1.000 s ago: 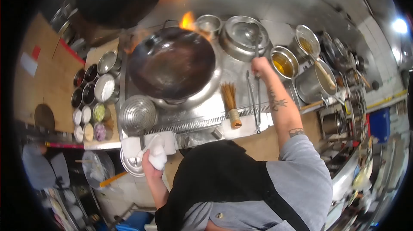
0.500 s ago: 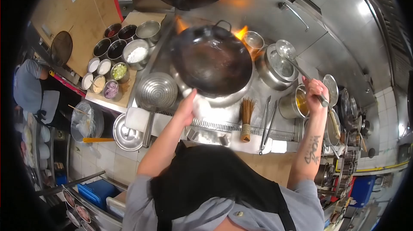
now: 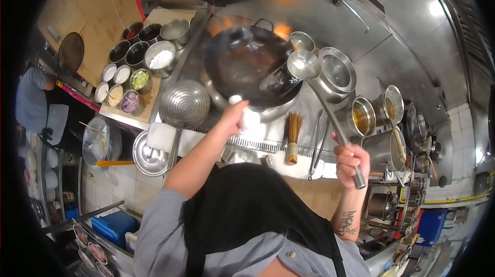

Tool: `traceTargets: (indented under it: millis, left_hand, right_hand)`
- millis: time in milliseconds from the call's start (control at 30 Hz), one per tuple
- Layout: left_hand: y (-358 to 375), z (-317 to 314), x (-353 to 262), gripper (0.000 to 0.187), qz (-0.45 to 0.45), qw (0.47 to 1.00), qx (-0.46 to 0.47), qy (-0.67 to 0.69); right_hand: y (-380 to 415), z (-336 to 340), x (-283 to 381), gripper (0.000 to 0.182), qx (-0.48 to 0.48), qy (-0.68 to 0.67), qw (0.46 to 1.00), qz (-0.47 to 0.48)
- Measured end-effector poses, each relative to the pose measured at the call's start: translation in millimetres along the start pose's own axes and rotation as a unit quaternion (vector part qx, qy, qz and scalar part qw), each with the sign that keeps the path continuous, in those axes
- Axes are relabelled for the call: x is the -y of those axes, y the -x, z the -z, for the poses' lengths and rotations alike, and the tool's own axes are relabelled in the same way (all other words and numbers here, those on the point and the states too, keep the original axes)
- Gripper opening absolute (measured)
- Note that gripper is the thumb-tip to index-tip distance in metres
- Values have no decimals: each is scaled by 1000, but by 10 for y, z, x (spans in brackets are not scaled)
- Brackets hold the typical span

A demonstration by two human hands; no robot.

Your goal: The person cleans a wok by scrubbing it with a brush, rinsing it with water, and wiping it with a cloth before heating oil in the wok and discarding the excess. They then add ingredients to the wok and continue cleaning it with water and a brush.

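A large dark wok (image 3: 242, 63) rests on the stove, shiny inside, with a loop handle at its far side. My left hand (image 3: 233, 117) is closed on a white cloth (image 3: 250, 122) at the wok's near edge. In my right hand (image 3: 352, 163) is the handle of a long metal ladle (image 3: 304, 65), whose bowl is over the wok's right rim. Clear liquid seems to stream from the ladle's left side into the wok, though blur makes this hard to tell.
Seasoning containers (image 3: 139, 79) stand left, beside a perforated strainer (image 3: 184, 103). A bamboo brush (image 3: 293, 140) and tongs (image 3: 318, 145) lie in front. Right are a water pot (image 3: 336, 71) and a pot of yellow liquid (image 3: 362, 117). Another person (image 3: 33, 99) is at far left.
My right hand has come down and left, bringing the ladle from above the water pot to the wok's right rim. The flames behind the wok look smaller.
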State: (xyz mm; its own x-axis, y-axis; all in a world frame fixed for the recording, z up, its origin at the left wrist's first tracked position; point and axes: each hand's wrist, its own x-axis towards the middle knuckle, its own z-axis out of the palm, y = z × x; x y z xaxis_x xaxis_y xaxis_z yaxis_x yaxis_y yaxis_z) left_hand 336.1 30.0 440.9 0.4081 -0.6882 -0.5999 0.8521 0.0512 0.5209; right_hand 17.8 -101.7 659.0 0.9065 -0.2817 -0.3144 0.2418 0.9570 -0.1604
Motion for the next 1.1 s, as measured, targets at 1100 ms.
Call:
traceTargets:
  millis: [1100]
  left_hand:
    - [1708,1682,705,54,-126,961,-27,244]
  right_hand:
    - [-2449,-295,2676,18,-153,195,967,65]
